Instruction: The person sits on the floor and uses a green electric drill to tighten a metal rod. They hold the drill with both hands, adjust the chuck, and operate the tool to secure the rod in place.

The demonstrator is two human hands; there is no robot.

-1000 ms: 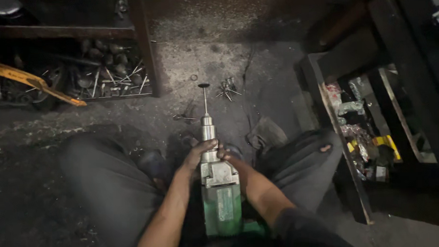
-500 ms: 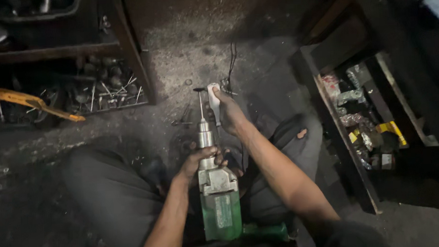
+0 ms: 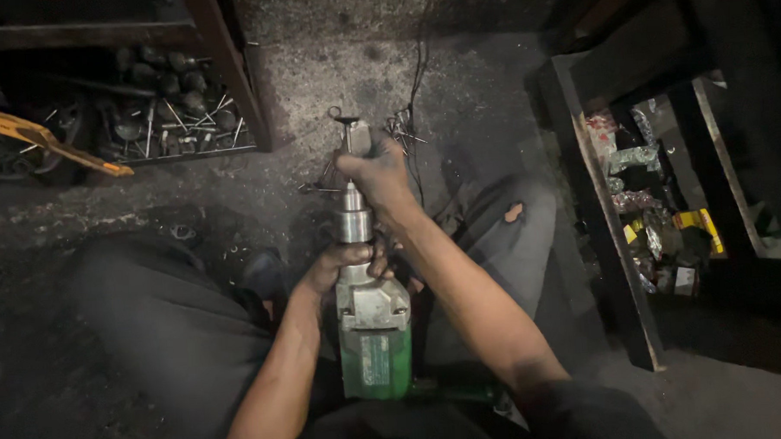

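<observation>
A green power drill [image 3: 375, 350] with a silver metal nose lies between my knees, pointing away from me. My left hand [image 3: 344, 263] is wrapped around its silver neck just ahead of the green body. My right hand [image 3: 376, 172] grips the front end of the tool near the chuck, holding a small pale metal piece [image 3: 357, 136] at the tip. A thin dark bit or key [image 3: 344, 119] sticks out beyond my fingers. The tool's tip is partly hidden by my right hand.
Loose nails and small metal parts [image 3: 402, 128] lie on the gritty floor ahead. A wooden tray of bits and rods [image 3: 175, 114] stands at the upper left beside a yellow-handled tool [image 3: 46, 141]. A dark crate of odds and ends [image 3: 659, 219] is at the right.
My right hand left the drill's neck, reached forward to the floor and now grips the tool's front end. The view has shifted closer. My left hand stays on the neck.
</observation>
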